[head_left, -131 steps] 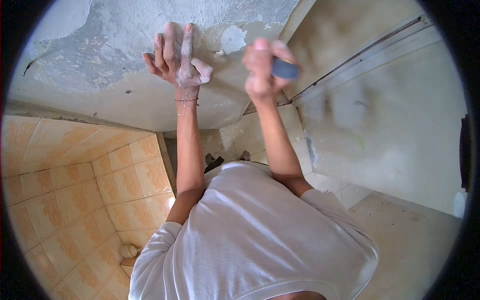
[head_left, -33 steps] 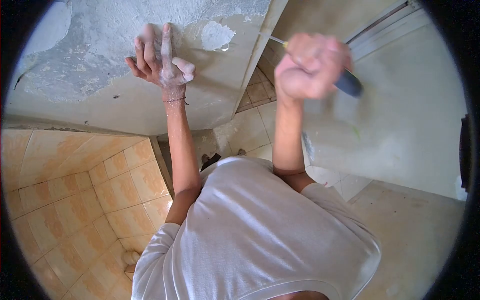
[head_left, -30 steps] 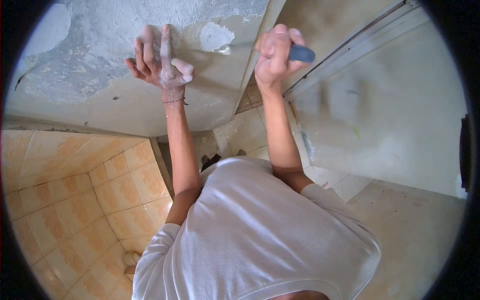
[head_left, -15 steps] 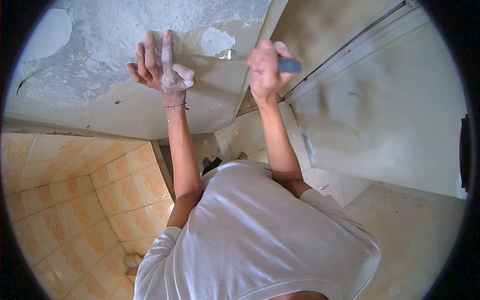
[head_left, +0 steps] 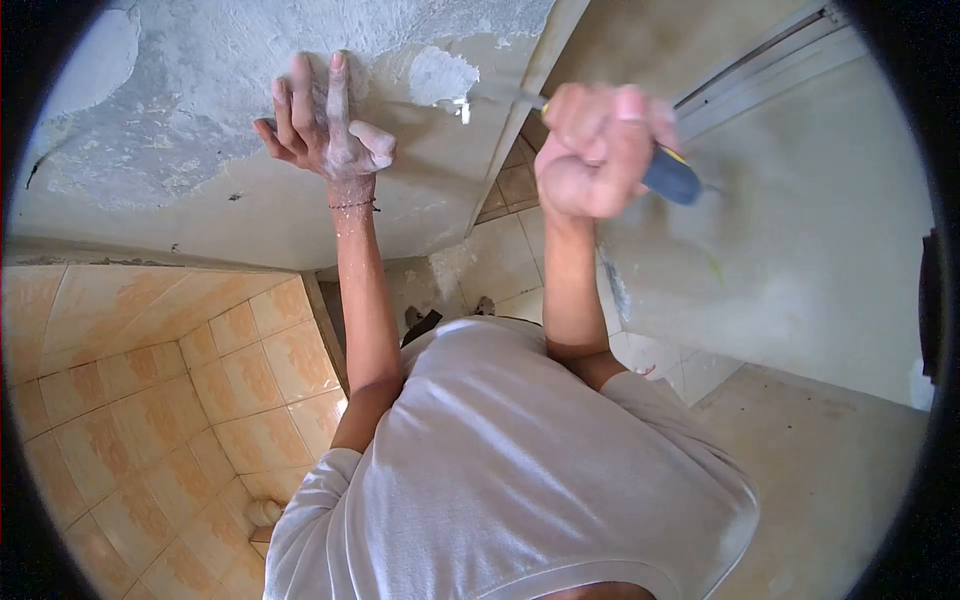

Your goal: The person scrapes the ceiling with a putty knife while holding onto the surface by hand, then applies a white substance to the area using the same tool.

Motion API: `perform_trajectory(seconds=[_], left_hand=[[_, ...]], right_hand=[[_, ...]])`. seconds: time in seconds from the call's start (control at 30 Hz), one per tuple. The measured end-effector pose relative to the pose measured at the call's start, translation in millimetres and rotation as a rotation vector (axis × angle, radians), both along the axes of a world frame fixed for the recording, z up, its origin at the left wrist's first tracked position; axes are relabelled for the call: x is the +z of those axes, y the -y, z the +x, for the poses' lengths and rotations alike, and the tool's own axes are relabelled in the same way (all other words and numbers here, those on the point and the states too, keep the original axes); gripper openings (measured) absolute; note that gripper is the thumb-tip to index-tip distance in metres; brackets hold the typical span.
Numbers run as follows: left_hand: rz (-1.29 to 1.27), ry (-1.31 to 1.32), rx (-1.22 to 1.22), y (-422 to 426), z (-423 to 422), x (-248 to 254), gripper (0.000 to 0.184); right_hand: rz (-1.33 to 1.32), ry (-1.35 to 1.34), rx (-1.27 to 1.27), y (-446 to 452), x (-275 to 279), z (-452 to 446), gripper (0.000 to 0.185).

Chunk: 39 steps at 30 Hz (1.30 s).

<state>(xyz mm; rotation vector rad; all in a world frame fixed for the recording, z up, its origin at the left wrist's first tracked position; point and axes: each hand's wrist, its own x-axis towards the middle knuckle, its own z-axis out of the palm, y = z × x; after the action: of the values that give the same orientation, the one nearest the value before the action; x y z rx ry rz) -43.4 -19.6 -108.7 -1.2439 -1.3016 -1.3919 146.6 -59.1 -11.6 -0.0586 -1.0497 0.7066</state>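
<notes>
My left hand (head_left: 325, 130) lies with its fingers spread against the wall (head_left: 420, 180), over the edge where the paint has come off. White dust covers its fingers and wrist. My right hand (head_left: 605, 150), blurred by motion, is closed around a hand tool with a dark, yellow-trimmed handle (head_left: 672, 178). The tool's thin grey blade or shaft points left toward the wall, too smeared to tell its exact kind. Left of its tip is a bare grey patch (head_left: 440, 76), with a bright white flake (head_left: 463, 110) at its lower edge.
A wall edge (head_left: 530, 90) runs down beside my right hand. To the right stands a pale panel or door (head_left: 790, 240). Orange-patterned tiles (head_left: 140, 430) line a recess at lower left. White debris lies on the floor tiles (head_left: 500, 255) near my feet.
My right hand with the tool has moved to the right and looks larger, and the tool's blade or shaft now shows. My left hand has stayed nearly in place.
</notes>
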Motion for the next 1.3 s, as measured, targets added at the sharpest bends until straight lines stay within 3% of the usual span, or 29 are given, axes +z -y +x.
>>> perform_trajectory(seconds=[0.07,0.13,0.17,0.2,0.27,0.3,0.37,0.47,0.5,0.53,0.6,0.73,0.8,0.97,1.0,1.07,1.13,1.23,1.3], left_hand=[[-0.025,0.015,0.004,3.0,1.2,0.4,0.082],[-0.039,0.033,0.004,2.5,2.8,2.3,0.084],[-0.023,0.015,-0.009,2.2,1.6,2.3,0.084],[-0.007,-0.004,-0.019,2.2,0.4,2.5,0.085],[-0.025,0.017,-0.011,3.5,4.0,2.5,0.086],[-0.045,0.044,-0.001,3.3,4.4,2.5,0.086],[-0.035,0.029,0.002,2.4,1.4,1.7,0.086],[-0.022,0.006,0.008,2.0,0.7,0.8,0.087],[-0.017,0.009,0.015,1.2,1.8,1.3,0.087],[-0.014,0.009,0.007,0.7,2.5,1.6,0.087],[-0.01,0.002,0.011,1.1,0.7,2.0,0.087],[-0.097,0.075,0.031,6.0,3.8,2.4,0.089],[-0.01,-0.008,0.003,1.7,0.4,3.0,0.086],[0.003,0.005,-0.003,-0.6,2.3,3.7,0.083],[0.008,0.007,-0.018,0.1,2.0,4.0,0.082],[0.001,0.003,-0.012,1.2,0.8,3.1,0.081],[-0.009,0.006,0.0,0.3,0.1,2.9,0.081],[-0.01,0.002,-0.02,2.3,0.5,1.5,0.08],[-0.031,0.013,-0.016,2.7,1.1,2.0,0.079]], right_hand=[[0.019,0.002,0.025,-8.0,-4.0,-5.2,0.027],[0.035,0.034,-0.447,-30.8,-32.8,-26.2,0.024],[-0.179,0.236,-0.242,-28.5,-45.2,-22.6,0.023],[-0.291,0.372,-0.123,-35.0,-51.5,-22.0,0.04],[-0.237,0.237,-0.001,-27.8,-56.2,-19.9,0.028],[-0.232,0.239,0.006,-20.0,-40.7,-18.1,0.028],[-0.105,-0.016,-0.02,-5.3,-10.0,-10.1,0.03],[0.004,-0.107,-0.043,-7.4,-6.4,-8.9,0.03],[-0.014,0.081,-0.276,-14.3,-21.2,-13.8,0.028],[-0.082,0.021,-0.343,-25.2,-41.1,-32.3,0.028],[-0.277,0.577,-0.139,-30.4,-59.7,-18.1,0.02],[-0.184,0.361,-0.063,-8.7,-41.4,-14.0,0.024],[-0.115,-0.141,0.03,3.5,-11.5,-17.9,0.032],[-0.088,0.241,-0.277,-21.9,-50.7,-26.2,0.022],[-0.087,0.243,-0.277,-21.9,-57.9,-22.9,0.022],[-0.266,0.556,-0.118,-21.2,-58.9,-19.1,0.036],[-0.142,0.49,-0.122,-14.6,-50.1,-17.3,0.027],[-0.099,-0.03,-0.011,3.3,-15.5,-20.1,0.034],[-0.092,-0.031,-0.045,0.4,-18.6,-25.0,0.032]])
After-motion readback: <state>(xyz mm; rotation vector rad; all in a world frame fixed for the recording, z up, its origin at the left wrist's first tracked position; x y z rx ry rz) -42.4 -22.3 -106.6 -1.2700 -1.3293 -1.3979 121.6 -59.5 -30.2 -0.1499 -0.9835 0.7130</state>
